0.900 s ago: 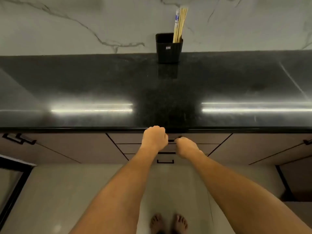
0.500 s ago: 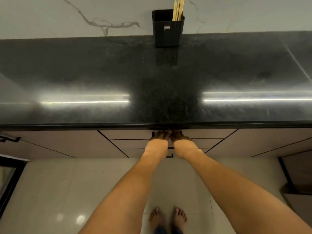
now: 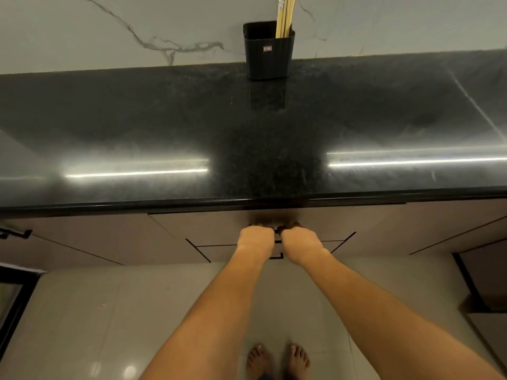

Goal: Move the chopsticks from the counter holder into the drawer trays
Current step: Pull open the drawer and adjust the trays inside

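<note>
Yellow chopsticks (image 3: 285, 20) stand bunched at the black holder's (image 3: 270, 57) right side.

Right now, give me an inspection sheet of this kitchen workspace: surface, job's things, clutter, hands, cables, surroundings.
Surface: glossy black stone counter, reflecting two light strips.
Job's things: chopsticks stand upright in the black holder at the back of the counter, by the wall. The top drawer sits under the counter edge; its inside and its trays are not in view.
Clutter: nothing seen.
Hands: left hand and right hand sit side by side, fingers curled on the drawer handle, fingertips in shadow.
Cables: nothing seen.
Surroundings: veined marble wall, pale tiled floor, bare feet below.
</note>
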